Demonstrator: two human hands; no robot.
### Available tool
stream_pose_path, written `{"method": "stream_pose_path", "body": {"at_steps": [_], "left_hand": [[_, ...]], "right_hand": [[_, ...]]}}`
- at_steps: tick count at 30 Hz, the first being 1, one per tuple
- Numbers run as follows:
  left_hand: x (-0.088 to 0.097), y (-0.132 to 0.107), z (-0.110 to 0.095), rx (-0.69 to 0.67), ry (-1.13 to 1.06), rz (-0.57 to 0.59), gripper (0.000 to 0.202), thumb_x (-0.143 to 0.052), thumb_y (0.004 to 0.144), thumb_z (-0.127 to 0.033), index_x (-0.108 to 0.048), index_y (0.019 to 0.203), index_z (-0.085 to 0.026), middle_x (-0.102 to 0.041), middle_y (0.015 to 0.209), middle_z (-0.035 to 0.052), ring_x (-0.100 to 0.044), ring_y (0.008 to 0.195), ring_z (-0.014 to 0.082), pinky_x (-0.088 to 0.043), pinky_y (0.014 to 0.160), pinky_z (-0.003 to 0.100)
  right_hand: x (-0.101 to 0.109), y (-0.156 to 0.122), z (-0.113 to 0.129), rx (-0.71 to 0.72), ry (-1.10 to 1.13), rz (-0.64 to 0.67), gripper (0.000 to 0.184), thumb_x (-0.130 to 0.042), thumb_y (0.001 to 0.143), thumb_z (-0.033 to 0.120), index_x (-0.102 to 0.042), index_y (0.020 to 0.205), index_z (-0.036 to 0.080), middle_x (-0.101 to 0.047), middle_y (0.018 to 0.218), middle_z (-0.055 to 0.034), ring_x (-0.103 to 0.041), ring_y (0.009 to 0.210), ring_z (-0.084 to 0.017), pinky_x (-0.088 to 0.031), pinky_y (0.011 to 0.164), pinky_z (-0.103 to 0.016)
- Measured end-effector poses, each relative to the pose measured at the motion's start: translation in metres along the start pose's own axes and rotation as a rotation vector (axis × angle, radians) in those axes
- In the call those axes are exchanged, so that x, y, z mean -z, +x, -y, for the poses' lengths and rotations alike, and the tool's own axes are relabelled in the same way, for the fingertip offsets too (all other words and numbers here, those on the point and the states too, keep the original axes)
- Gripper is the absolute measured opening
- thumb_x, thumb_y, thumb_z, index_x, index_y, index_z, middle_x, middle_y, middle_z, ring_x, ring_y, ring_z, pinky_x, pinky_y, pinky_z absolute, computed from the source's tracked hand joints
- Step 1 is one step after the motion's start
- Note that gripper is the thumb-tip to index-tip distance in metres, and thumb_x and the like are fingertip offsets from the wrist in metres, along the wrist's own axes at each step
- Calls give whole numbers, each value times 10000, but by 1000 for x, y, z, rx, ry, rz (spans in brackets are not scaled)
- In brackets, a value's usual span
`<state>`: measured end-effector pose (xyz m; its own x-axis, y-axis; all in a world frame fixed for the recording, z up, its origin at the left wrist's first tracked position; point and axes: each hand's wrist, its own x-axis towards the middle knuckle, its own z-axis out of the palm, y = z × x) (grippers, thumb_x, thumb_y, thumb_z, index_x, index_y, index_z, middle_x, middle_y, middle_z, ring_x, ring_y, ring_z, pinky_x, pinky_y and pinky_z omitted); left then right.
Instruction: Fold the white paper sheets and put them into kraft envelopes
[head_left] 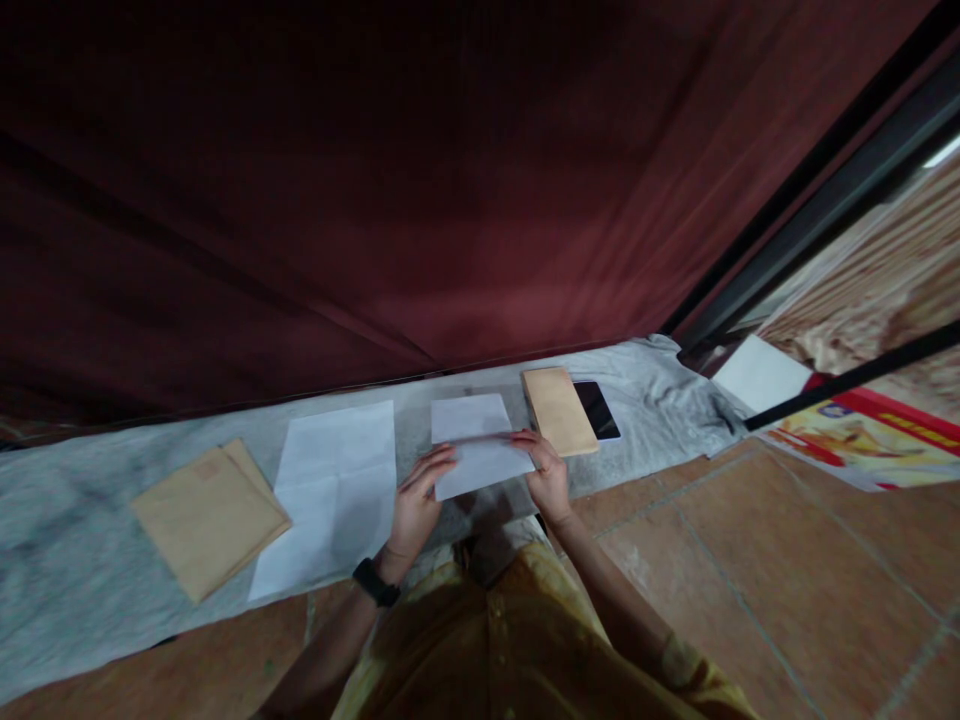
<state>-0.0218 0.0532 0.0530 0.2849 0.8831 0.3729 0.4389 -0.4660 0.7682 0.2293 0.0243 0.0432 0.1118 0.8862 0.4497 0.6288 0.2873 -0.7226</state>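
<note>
Between my two hands is a folded white sheet of paper (481, 470), raised a little over the bench and tilted. My left hand (421, 500) grips its left end, fingers along the far edge. At the right end my right hand (546, 472) pinches the same sheet. Just beyond it lies another white paper (471, 415), partly covered by the held one. To the left a large white sheet (337, 490) with crease lines lies flat. Brown envelopes (210, 520) overlap its left edge. Right of my hands rests a stack of brown envelopes (561, 410).
A dark-screened phone or tablet (598, 410) sits partly under the right envelopes. Grey cloth covers the long narrow bench (67, 530). Behind it hangs a dark red curtain (450, 230). A colourful printed board (862, 435) and a dark metal post (817, 200) stand at right, above the tiled floor (735, 560).
</note>
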Motion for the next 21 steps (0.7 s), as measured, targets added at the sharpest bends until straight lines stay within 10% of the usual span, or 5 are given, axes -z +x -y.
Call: {"method": "stream_pose_path", "body": {"at_steps": [11,21], "left_hand": [[-14,-47,47,-126,351,479,618,-554,813,-26,-629,1362,-299,-589,1479,26,-492,1419,195,-345,1236,486],[-10,-46,47,-40,183,430,242,-588,950,-331,-763,1111,-285,-683,1359,45,-591,1320,205,-436,1167,468]], "right_hand": [[-13,-70,-36,195,-138,346,380,-520,932,106,-694,1249,223,-665,1361,-90,-576,1311,-224,-482,1107,-462],[-11,-63,-38,113,-122,406,259,-545,989,236,-736,1162,250,-723,1253,-71,-663,1162,-214,-525,1022,-425]]}}
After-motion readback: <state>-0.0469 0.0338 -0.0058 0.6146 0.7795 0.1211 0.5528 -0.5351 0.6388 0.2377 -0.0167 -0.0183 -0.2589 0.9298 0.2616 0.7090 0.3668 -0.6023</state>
